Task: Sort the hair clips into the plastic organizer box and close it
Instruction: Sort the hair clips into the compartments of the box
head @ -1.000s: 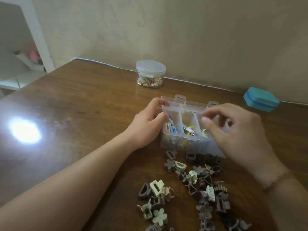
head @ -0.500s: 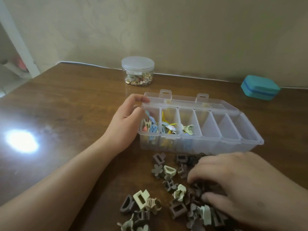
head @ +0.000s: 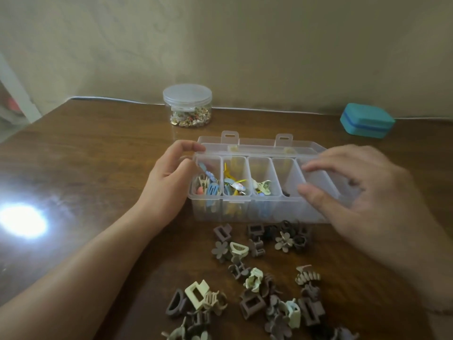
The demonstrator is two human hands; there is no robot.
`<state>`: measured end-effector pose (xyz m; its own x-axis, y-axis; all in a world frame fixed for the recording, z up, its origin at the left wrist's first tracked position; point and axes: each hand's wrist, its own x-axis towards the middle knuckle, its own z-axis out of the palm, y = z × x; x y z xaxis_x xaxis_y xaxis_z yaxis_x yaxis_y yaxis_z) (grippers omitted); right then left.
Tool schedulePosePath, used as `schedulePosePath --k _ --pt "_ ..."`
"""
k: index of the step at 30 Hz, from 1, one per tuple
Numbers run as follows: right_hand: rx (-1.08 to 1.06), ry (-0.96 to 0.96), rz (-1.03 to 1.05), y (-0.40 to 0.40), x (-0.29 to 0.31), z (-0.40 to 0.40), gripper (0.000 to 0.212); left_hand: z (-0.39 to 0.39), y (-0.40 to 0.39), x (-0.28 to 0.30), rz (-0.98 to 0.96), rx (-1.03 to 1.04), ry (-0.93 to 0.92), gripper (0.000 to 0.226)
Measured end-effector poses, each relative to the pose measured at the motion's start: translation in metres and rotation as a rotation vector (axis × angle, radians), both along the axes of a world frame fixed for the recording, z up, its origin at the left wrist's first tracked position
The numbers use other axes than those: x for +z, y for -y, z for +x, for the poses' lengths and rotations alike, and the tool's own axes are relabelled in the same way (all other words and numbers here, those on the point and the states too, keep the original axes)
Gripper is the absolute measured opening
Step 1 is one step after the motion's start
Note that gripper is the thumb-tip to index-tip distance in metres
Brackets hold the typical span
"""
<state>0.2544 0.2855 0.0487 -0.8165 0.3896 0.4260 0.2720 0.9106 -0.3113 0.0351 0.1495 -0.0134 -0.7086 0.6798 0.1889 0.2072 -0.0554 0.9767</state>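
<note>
The clear plastic organizer box [head: 282,213] stands open mid-table, its lid [head: 257,143] tilted back behind it. The three left compartments hold colourful hair clips [head: 232,186]. A dark clip [head: 285,192] lies in the fourth. My left hand [head: 169,182] pinches the box's left end between thumb and fingers. Over the right compartments hovers my right hand [head: 362,200], blurred, fingers spread, nothing visible in it. A loose pile of brown, grey and cream claw clips [head: 255,278] lies on the wooden table in front of the box.
A lidded clear jar [head: 187,105] of small gold pieces stands near the wall behind the box. A teal case [head: 366,120] sits at the back right. A bright glare spot [head: 22,220] marks the table at left.
My right hand rose from the clip pile to the box's right half, and a dark clip now lies in the fourth compartment. My left hand kept its hold on the box.
</note>
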Motion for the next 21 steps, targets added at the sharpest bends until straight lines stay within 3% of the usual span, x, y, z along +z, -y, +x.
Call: schedulePosePath --k 2,5,8,16,19,21 --pt "0.040 0.084 -0.008 0.007 0.008 0.008 0.020 -0.001 0.000 0.000 0.005 0.026 -0.004 0.027" --pt "0.035 0.414 0.079 0.017 0.004 0.009 0.021 -0.003 0.000 -0.001 0.000 0.040 0.000 0.031" --pt "-0.004 0.497 0.141 0.021 0.000 0.006 0.030 -0.003 -0.001 -0.002 0.001 0.037 -0.017 0.027" --pt "0.029 0.455 0.119 0.016 0.002 0.010 0.024 -0.001 0.000 0.000 -0.006 0.025 -0.031 0.027" --pt "0.090 0.355 -0.031 0.008 0.012 0.015 0.027 -0.001 0.001 0.000 -0.013 0.014 -0.022 0.029" --pt "0.095 0.143 -0.139 0.007 0.014 0.013 0.016 -0.002 0.000 0.000 -0.013 0.009 -0.006 0.033"
